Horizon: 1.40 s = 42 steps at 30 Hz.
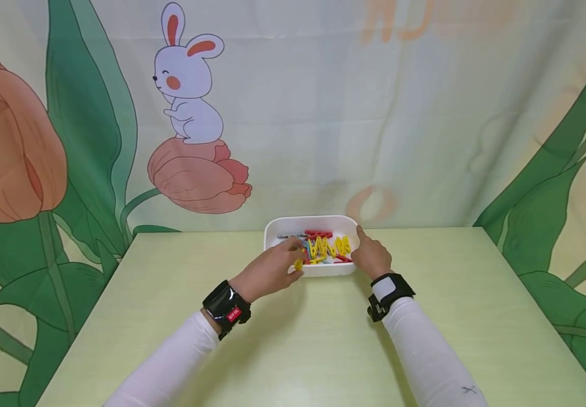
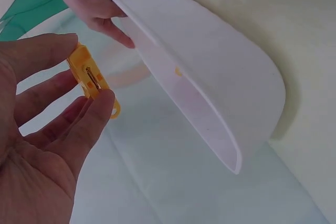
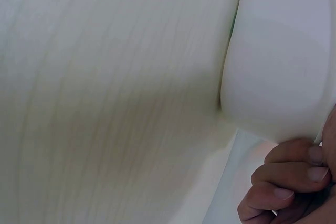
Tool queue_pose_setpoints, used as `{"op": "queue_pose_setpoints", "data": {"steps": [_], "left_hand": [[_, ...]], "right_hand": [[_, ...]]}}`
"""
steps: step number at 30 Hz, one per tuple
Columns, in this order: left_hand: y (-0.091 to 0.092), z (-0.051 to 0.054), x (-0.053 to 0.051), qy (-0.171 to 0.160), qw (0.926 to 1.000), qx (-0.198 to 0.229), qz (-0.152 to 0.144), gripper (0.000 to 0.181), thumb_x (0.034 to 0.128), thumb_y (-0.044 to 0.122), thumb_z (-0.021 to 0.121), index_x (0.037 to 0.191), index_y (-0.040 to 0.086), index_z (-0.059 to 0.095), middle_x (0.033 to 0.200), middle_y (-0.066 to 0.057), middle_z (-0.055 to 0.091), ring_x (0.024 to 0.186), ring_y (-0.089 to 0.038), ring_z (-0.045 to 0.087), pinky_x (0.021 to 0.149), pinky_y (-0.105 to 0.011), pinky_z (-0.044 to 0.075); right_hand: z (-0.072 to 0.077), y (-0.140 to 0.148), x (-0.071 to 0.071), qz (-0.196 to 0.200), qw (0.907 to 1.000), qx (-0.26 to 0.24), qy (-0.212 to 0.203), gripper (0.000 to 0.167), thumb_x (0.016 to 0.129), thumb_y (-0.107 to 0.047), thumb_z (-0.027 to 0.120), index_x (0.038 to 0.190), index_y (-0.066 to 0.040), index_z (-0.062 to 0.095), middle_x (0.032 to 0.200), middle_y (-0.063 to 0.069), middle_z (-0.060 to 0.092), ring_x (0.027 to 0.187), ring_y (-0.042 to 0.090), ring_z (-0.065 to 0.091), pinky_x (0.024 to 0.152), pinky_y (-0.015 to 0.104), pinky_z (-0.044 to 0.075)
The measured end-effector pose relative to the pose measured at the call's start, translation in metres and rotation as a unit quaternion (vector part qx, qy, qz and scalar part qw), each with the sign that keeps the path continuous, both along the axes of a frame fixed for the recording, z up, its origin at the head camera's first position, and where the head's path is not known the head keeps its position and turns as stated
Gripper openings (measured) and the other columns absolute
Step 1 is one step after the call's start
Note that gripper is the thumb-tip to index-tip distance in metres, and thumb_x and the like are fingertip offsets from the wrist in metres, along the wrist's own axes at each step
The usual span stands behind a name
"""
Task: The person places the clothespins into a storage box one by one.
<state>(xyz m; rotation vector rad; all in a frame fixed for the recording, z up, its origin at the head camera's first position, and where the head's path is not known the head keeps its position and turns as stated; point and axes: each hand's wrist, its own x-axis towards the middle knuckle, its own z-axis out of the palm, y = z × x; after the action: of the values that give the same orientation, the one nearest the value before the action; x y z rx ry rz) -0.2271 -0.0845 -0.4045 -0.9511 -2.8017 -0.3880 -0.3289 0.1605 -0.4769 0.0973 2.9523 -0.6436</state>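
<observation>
A yellow clothespin (image 2: pixel 83 65) is pinched between the thumb and fingers of my left hand (image 1: pixel 268 272), just over the left front edge of a white plastic tray (image 1: pixel 326 271). Inside the tray lie several more clothespins: yellow ones (image 1: pixel 343 245) toward the right, red ones (image 1: pixel 319 233) at the back, and some bluish-grey ones partly covered by my left hand. My right hand (image 1: pixel 373 258) grips the tray's right end at the rim. Its fingers (image 3: pixel 289 174) are curled against the outside wall in the right wrist view.
The tray stands on a pale green-yellow table (image 1: pixel 334 339), close to its back edge. Directly behind hangs a curtain (image 1: pixel 293 141) printed with a rabbit, tulips and leaves. Black straps with small devices circle both wrists.
</observation>
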Motion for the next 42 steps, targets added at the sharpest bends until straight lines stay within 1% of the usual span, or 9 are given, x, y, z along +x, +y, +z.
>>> {"op": "queue_pose_setpoints", "data": {"steps": [6, 12, 18, 23, 30, 33, 37, 40, 42], "left_hand": [[0.003, 0.005, -0.013, -0.019, 0.9994, 0.026, 0.015, 0.025, 0.0863, 0.021, 0.075, 0.109, 0.012, 0.073, 0.127, -0.007, 0.057, 0.095, -0.017, 0.064, 0.088, -0.029, 0.055], [0.006, 0.011, -0.025, -0.032, 0.9983, 0.043, 0.024, 0.032, 0.0871, 0.023, 0.075, 0.117, 0.010, 0.071, 0.130, -0.007, 0.055, 0.099, -0.018, 0.062, 0.089, -0.029, 0.055], [0.009, 0.015, -0.039, -0.054, 0.9959, 0.046, 0.058, 0.032, 0.0882, 0.023, 0.073, 0.117, 0.011, 0.071, 0.133, -0.006, 0.053, 0.104, -0.020, 0.062, 0.091, -0.032, 0.055], [0.013, 0.015, -0.050, -0.073, 0.9925, 0.053, 0.082, 0.032, 0.0892, 0.024, 0.072, 0.119, 0.011, 0.070, 0.134, -0.006, 0.052, 0.103, -0.022, 0.061, 0.093, -0.034, 0.055], [0.018, 0.007, -0.065, -0.087, 0.9900, 0.059, 0.094, 0.034, 0.0884, 0.024, 0.073, 0.119, 0.010, 0.070, 0.133, -0.008, 0.054, 0.107, -0.024, 0.061, 0.096, -0.035, 0.053], [0.020, 0.000, -0.072, -0.087, 0.9896, 0.061, 0.097, 0.035, 0.0888, 0.025, 0.073, 0.120, 0.009, 0.070, 0.129, -0.008, 0.055, 0.107, -0.024, 0.061, 0.097, -0.035, 0.053], [0.021, -0.010, -0.078, -0.100, 0.9878, 0.068, 0.097, 0.037, 0.0899, 0.024, 0.072, 0.122, 0.006, 0.068, 0.125, -0.009, 0.057, 0.106, -0.023, 0.061, 0.097, -0.036, 0.052], [0.020, -0.016, -0.080, -0.108, 0.9872, 0.070, 0.095, 0.039, 0.0909, 0.023, 0.070, 0.125, 0.005, 0.066, 0.127, -0.010, 0.058, 0.111, -0.025, 0.060, 0.101, -0.038, 0.050], [0.019, -0.020, -0.081, -0.106, 0.9877, 0.065, 0.095, 0.042, 0.0913, 0.024, 0.069, 0.129, 0.006, 0.063, 0.132, -0.011, 0.057, 0.119, -0.027, 0.058, 0.105, -0.040, 0.047]], "right_hand": [[0.000, 0.000, 0.001, -0.001, 1.0000, -0.002, -0.001, 0.075, 0.091, -0.019, 0.057, 0.158, -0.020, 0.022, 0.125, 0.024, 0.064, 0.083, 0.032, 0.059, 0.058, 0.033, 0.039], [0.002, 0.001, 0.003, 0.000, 1.0000, -0.005, 0.002, 0.075, 0.091, -0.018, 0.056, 0.158, -0.019, 0.023, 0.124, 0.024, 0.064, 0.081, 0.031, 0.059, 0.057, 0.033, 0.038], [0.002, 0.001, 0.003, -0.002, 1.0000, -0.006, 0.003, 0.075, 0.091, -0.018, 0.056, 0.158, -0.019, 0.023, 0.126, 0.024, 0.063, 0.083, 0.032, 0.059, 0.060, 0.034, 0.040], [0.000, 0.001, 0.001, -0.005, 1.0000, -0.004, 0.004, 0.075, 0.091, -0.019, 0.057, 0.158, -0.020, 0.023, 0.129, 0.024, 0.062, 0.086, 0.032, 0.060, 0.061, 0.034, 0.042], [-0.003, 0.002, 0.000, -0.003, 1.0000, -0.002, 0.007, 0.075, 0.090, -0.018, 0.057, 0.158, -0.019, 0.023, 0.128, 0.024, 0.063, 0.086, 0.032, 0.061, 0.058, 0.034, 0.041], [-0.003, 0.002, 0.001, -0.003, 0.9999, -0.001, 0.014, 0.075, 0.090, -0.018, 0.056, 0.157, -0.019, 0.024, 0.127, 0.024, 0.064, 0.085, 0.031, 0.061, 0.058, 0.034, 0.041], [-0.003, 0.002, 0.003, -0.001, 0.9998, -0.002, 0.018, 0.075, 0.089, -0.018, 0.056, 0.157, -0.019, 0.025, 0.123, 0.024, 0.065, 0.084, 0.032, 0.061, 0.058, 0.036, 0.042], [-0.002, 0.002, 0.004, -0.001, 0.9999, -0.004, 0.016, 0.075, 0.089, -0.017, 0.056, 0.157, -0.019, 0.025, 0.122, 0.025, 0.065, 0.084, 0.032, 0.062, 0.058, 0.036, 0.043], [-0.002, 0.001, 0.004, -0.003, 0.9999, -0.005, 0.015, 0.075, 0.089, -0.018, 0.056, 0.157, -0.019, 0.025, 0.122, 0.024, 0.065, 0.085, 0.032, 0.062, 0.059, 0.036, 0.043]]}}
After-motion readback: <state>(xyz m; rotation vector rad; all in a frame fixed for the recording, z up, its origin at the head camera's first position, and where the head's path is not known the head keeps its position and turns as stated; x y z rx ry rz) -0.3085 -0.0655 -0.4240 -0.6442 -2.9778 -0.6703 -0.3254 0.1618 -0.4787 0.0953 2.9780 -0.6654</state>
